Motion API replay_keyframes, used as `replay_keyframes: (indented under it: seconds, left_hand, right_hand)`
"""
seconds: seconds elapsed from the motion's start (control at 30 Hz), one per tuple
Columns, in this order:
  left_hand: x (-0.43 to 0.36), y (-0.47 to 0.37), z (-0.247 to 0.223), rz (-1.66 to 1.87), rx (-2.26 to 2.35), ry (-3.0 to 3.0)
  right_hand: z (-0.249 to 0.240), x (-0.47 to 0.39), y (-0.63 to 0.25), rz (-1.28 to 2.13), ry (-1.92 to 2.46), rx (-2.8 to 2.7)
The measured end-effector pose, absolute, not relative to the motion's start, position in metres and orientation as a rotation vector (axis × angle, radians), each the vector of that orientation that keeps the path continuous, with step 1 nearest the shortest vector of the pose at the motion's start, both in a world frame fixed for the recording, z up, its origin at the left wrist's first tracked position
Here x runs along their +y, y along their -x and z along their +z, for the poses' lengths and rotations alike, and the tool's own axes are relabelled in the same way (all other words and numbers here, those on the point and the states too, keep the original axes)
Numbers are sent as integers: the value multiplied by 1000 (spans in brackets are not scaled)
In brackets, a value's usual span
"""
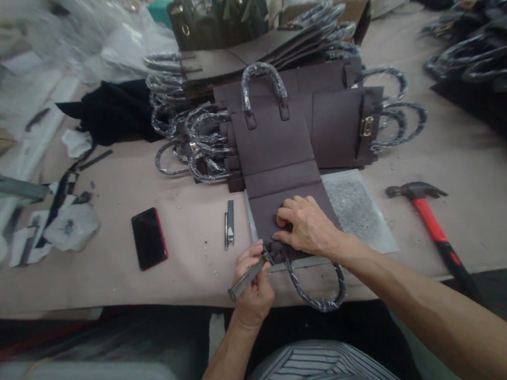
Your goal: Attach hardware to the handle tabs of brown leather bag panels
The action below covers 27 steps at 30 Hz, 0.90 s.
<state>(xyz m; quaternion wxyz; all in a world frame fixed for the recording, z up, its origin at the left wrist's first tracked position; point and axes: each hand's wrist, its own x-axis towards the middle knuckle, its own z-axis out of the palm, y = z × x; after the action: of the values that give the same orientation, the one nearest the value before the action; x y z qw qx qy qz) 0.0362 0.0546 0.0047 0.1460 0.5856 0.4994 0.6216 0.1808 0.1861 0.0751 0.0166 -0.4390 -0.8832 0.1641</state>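
Tool (248, 278) in L hand (256, 295) (tip unclear) nr brown panel (275, 144).

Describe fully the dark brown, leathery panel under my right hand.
The dark brown, leathery panel stretches forward, crossed by lines near its middle, with a plastic-wrapped looped handle at each end. Its far end overlaps stacked brown panels; its near end partly covers a pale, speckled slab. Your right hand rests on it; your left hand holds a grey metallic tool at its near left corner.

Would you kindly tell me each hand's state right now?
Left hand: holding a cylindrical metal tool.
Right hand: curled on brown bag panel; grip unclear.
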Motion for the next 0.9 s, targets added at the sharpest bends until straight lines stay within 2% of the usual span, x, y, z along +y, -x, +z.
replay_keyframes:
  seconds: [0.37,0.9]
  left_hand:
    - [60,-34,7,1726,1448,-1696]
    - [80,-22,20,1527,1495,-1880]
  right_hand:
    - [82,191,-172,533,1398,-2825]
    - [60,194,-191,721,1260,-2537]
